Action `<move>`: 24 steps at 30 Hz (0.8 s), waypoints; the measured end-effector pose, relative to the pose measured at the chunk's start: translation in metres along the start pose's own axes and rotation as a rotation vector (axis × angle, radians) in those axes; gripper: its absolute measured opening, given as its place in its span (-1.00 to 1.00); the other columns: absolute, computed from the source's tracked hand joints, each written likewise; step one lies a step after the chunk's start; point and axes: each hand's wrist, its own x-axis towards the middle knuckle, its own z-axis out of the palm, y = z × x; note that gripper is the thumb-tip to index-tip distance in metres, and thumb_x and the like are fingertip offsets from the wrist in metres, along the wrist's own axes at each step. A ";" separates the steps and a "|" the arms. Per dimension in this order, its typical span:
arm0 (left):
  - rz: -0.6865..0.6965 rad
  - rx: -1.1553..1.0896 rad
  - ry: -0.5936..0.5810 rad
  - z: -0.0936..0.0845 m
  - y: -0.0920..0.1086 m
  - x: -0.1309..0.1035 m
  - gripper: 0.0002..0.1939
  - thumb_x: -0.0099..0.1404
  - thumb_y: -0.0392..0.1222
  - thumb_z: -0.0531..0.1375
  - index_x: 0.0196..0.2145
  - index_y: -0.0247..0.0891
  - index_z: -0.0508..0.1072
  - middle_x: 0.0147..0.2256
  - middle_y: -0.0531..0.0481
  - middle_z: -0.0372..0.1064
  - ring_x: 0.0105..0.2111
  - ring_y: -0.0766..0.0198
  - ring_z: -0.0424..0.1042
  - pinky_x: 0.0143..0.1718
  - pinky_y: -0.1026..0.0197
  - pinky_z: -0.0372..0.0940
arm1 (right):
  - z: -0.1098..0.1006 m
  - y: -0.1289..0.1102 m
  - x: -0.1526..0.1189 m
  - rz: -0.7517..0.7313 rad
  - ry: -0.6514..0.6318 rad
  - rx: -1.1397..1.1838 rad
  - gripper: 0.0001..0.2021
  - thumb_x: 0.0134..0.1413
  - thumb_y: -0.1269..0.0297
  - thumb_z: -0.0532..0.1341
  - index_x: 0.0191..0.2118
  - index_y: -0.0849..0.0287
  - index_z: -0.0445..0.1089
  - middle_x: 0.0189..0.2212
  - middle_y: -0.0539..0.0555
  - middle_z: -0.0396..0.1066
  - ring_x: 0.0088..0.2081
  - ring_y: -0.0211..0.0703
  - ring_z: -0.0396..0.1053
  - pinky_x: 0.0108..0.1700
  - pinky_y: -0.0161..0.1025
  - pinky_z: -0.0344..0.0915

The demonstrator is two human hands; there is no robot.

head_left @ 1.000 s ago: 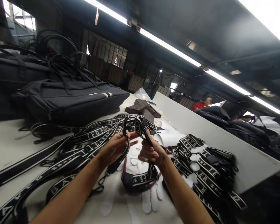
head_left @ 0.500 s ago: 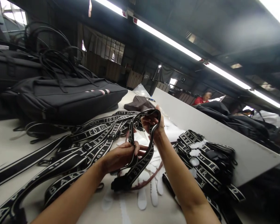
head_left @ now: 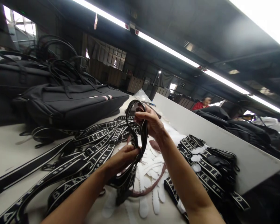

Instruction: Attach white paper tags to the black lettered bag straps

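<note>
A black webbing strap (head_left: pixel 143 141) with white edge lines is gathered into upright loops between my hands. My left hand (head_left: pixel 128 154) is closed round its lower part, fingers partly hidden by the webbing. Higher up, my right hand (head_left: pixel 151 120) grips the loop's right side, thumb and fingers bent round it. The lower end of the strap hangs just over the table, where a dark buckle-like piece blurs. Under my hands lie several white zip-tie-like strips (head_left: pixel 143 205) with rounded ends and a dull red band (head_left: pixel 151 188).
Loose lettered straps (head_left: pixel 95 137) spread over the table (head_left: pixel 11 158) at left. Bundled straps (head_left: pixel 207 168) lie at right, beside a white partition (head_left: pixel 177 109). Black bags (head_left: pixel 72 102) are piled at back left. A person in red (head_left: pixel 200 104) is beyond the partition.
The strap's loops have been drawn closer together and stand more upright. My right hand has turned and shifted slightly left and down, and the view has tipped a little.
</note>
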 end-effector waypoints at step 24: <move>-0.002 0.143 -0.122 -0.005 0.008 -0.002 -0.67 0.22 -0.04 0.33 -0.20 -0.38 0.51 -0.22 -0.26 0.50 -0.24 0.13 0.51 -0.24 0.24 0.35 | -0.019 -0.094 0.051 -0.499 0.211 -0.520 -0.76 0.18 0.19 0.12 -0.10 0.08 0.44 -0.30 0.07 0.50 -0.07 -0.08 0.44 0.02 0.00 0.40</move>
